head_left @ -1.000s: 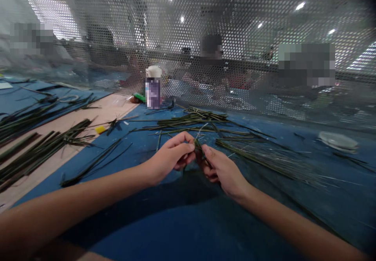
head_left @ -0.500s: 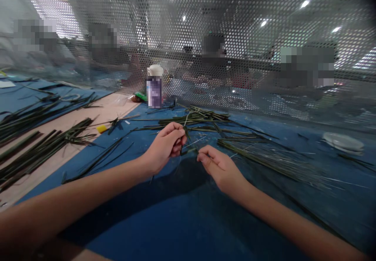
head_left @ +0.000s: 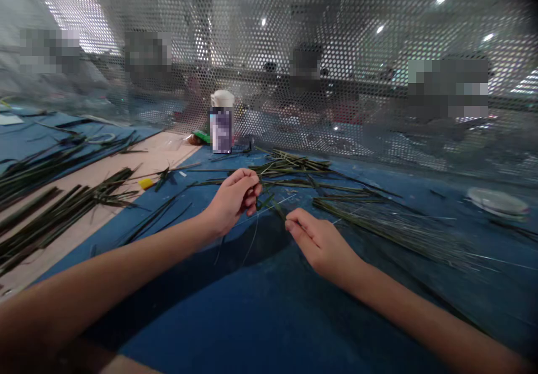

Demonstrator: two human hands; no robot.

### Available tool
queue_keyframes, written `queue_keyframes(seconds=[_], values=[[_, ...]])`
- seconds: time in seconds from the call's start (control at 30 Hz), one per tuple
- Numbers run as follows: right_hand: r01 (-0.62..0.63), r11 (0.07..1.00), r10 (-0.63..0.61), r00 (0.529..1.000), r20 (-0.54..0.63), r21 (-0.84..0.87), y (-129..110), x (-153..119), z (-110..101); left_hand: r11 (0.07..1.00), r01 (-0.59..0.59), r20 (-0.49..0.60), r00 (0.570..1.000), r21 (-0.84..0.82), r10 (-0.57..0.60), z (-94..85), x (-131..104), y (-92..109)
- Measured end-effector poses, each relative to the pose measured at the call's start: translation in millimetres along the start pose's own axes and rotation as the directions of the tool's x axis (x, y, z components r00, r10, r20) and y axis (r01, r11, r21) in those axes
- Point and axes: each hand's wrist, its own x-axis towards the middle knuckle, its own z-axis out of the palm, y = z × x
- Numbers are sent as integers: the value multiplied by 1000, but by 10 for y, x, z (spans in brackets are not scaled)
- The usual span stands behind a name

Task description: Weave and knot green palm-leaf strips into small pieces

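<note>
My left hand [head_left: 239, 199] is closed in a pinch around a small green piece of leaf strip work [head_left: 264, 201], which shows just beyond the fingertips. Thin pale strands hang down below that hand. Opposite it, my right hand [head_left: 314, 238] pinches the end of a narrow green leaf strip [head_left: 279, 211] that runs up toward the left hand. How the strip joins the piece is too small to make out. Behind both hands lies a pile of long dark green strips [head_left: 294, 164] on the blue table [head_left: 235, 318].
Thin clear rods [head_left: 424, 245] and more strips spread at the right, near a white dish [head_left: 498, 203]. A labelled bottle [head_left: 222, 130] with a white lid stands at the back. Bundled strips [head_left: 75, 211] and a yellow block [head_left: 145, 184] lie left. A perforated screen [head_left: 357, 43] rises behind, with people beyond.
My left hand has risen slightly and turned. My right hand has shifted a little to the right, and the green strip between the hands now shows more clearly.
</note>
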Motion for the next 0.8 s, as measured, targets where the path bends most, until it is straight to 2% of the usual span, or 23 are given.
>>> queue_keyframes(seconds=[0.1, 0.23, 0.37, 0.47, 0.63, 0.73, 0.8], values=[[-26, 1000, 27, 998, 58, -12, 27, 48, -68, 1000, 14, 25, 1000, 9, -14, -18, 21, 29], [-73, 991, 55, 987, 148, 114, 98, 165, -267, 998, 62, 148, 987, 20, -65, -2, -42, 107], [-44, 928, 50, 999, -4, 370, 78, 226, -412, 977, 207, 310, 927, 50, -212, 110, -227, 130], [-19, 868, 54, 997, -56, 497, -24, 196, -394, 960, 271, 377, 883, 73, -279, 207, -355, 127], [11, 823, 55, 994, -99, 568, -147, 132, -260, 943, 313, 386, 861, 110, -331, 273, -436, 111], [-19, 773, 74, 995, -61, 634, -164, 119, -195, 955, 258, 357, 887, 145, -293, 271, -438, 90], [-13, 761, 82, 994, -76, 648, -172, 111, -157, 959, 205, 335, 905, 194, -261, 263, -429, 78]])
